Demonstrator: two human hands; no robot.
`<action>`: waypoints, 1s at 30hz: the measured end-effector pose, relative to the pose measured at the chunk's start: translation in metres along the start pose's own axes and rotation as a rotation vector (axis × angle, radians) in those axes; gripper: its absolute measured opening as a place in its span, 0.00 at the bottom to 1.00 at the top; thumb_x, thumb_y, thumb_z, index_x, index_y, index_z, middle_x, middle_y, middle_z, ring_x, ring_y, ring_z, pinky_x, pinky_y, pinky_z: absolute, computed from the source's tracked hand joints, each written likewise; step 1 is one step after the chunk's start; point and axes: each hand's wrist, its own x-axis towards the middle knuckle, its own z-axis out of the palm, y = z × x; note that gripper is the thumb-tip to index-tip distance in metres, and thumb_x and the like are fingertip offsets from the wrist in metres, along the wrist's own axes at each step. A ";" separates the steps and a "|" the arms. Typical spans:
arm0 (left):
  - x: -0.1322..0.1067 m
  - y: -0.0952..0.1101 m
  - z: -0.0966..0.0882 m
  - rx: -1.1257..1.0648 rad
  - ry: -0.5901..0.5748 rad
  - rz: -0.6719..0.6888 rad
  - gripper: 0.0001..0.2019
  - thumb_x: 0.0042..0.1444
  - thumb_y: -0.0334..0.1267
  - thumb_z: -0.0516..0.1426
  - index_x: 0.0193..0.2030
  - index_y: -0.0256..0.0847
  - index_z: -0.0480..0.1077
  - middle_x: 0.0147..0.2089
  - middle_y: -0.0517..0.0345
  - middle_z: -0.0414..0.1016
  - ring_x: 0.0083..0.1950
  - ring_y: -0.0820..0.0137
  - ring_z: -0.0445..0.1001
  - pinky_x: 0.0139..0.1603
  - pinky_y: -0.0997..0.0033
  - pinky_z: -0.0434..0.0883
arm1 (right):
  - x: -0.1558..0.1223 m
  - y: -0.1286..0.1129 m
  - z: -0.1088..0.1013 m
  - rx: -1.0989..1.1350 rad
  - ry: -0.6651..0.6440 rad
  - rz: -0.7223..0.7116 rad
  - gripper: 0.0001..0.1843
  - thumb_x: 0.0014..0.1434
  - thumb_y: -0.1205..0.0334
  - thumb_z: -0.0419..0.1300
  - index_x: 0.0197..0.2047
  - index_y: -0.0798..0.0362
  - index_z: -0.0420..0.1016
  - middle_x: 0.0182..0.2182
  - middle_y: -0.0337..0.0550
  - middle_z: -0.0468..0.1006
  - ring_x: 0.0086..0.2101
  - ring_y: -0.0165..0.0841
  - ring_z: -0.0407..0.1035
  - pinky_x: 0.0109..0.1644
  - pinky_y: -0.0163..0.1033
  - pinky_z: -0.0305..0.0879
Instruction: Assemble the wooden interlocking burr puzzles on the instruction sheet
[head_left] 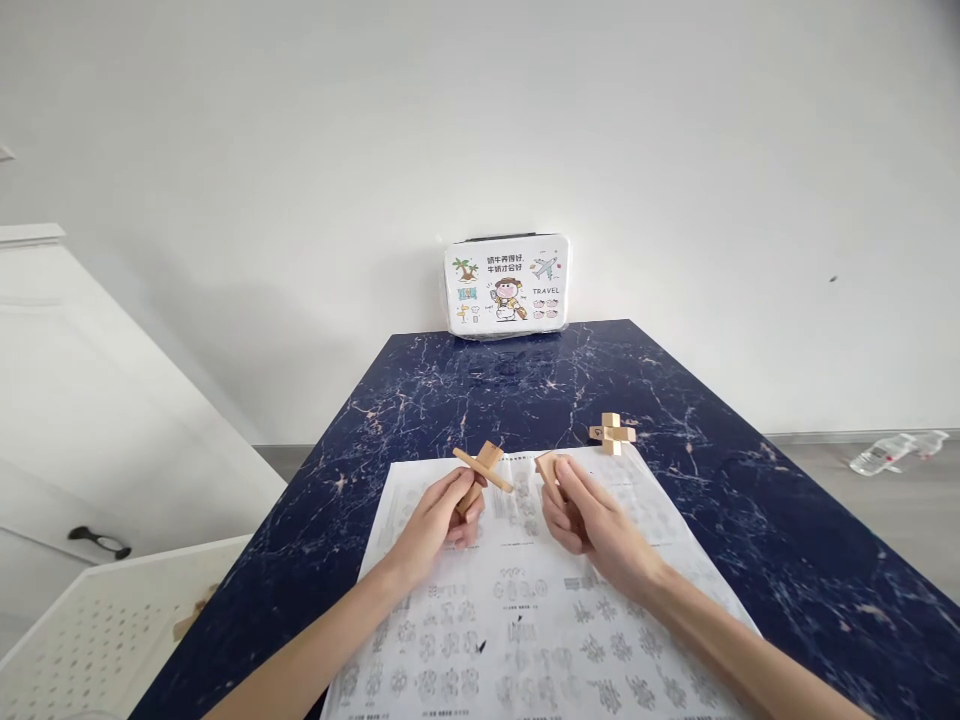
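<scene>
My left hand (442,518) is closed around crossed wooden puzzle pieces (484,467), held just above a printed instruction sheet (517,610). My right hand (581,510) is closed on a single wooden block (549,465) a short way to the right of them. The two hands are a little apart. An assembled wooden cross puzzle (613,433) rests on the table beyond the sheet's far right corner.
The dark blue marbled table (750,500) runs back to a white wall, where a white illustrated box (508,284) stands. A white perforated basket (105,630) sits left of the table. A plastic bottle (892,452) lies on the floor at right.
</scene>
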 end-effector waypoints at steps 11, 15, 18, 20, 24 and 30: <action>0.003 -0.002 -0.003 -0.227 -0.082 -0.097 0.19 0.65 0.50 0.63 0.32 0.38 0.67 0.28 0.66 0.63 0.19 0.82 0.50 0.20 0.77 0.54 | 0.002 -0.002 0.000 -0.073 -0.072 0.007 0.22 0.71 0.37 0.59 0.48 0.49 0.70 0.28 0.32 0.63 0.21 0.23 0.47 0.26 0.37 0.40; 0.002 -0.002 0.000 -0.242 -0.081 -0.107 0.17 0.66 0.49 0.64 0.35 0.36 0.70 0.31 0.62 0.67 0.20 0.82 0.54 0.22 0.76 0.57 | 0.001 0.001 0.000 -0.005 -0.119 0.006 0.21 0.73 0.38 0.58 0.44 0.49 0.66 0.27 0.30 0.55 0.23 0.25 0.40 0.27 0.37 0.35; 0.001 -0.003 0.002 -0.256 -0.098 -0.128 0.14 0.67 0.46 0.63 0.38 0.36 0.72 0.32 0.60 0.69 0.21 0.81 0.55 0.24 0.76 0.58 | -0.002 -0.002 0.003 0.066 -0.191 0.011 0.19 0.73 0.41 0.58 0.43 0.49 0.66 0.29 0.32 0.56 0.24 0.26 0.42 0.27 0.37 0.40; 0.001 -0.004 0.002 -0.262 -0.122 -0.144 0.14 0.67 0.46 0.63 0.37 0.36 0.70 0.31 0.60 0.69 0.22 0.80 0.55 0.25 0.75 0.58 | -0.004 -0.005 0.005 0.077 -0.240 0.009 0.17 0.74 0.43 0.59 0.43 0.48 0.66 0.31 0.33 0.59 0.24 0.26 0.46 0.28 0.36 0.46; 0.001 -0.005 0.002 -0.251 -0.159 -0.167 0.16 0.67 0.46 0.62 0.33 0.37 0.68 0.29 0.61 0.67 0.22 0.79 0.54 0.25 0.75 0.57 | -0.005 -0.009 0.006 -0.003 -0.313 -0.040 0.16 0.75 0.45 0.58 0.56 0.47 0.70 0.33 0.35 0.66 0.22 0.25 0.53 0.27 0.36 0.55; 0.000 -0.004 0.004 -0.226 -0.189 -0.184 0.16 0.68 0.47 0.61 0.33 0.37 0.69 0.27 0.62 0.65 0.22 0.78 0.54 0.26 0.74 0.58 | -0.004 -0.005 0.005 -0.072 -0.363 -0.051 0.21 0.75 0.45 0.57 0.64 0.47 0.71 0.33 0.36 0.70 0.22 0.25 0.65 0.24 0.33 0.64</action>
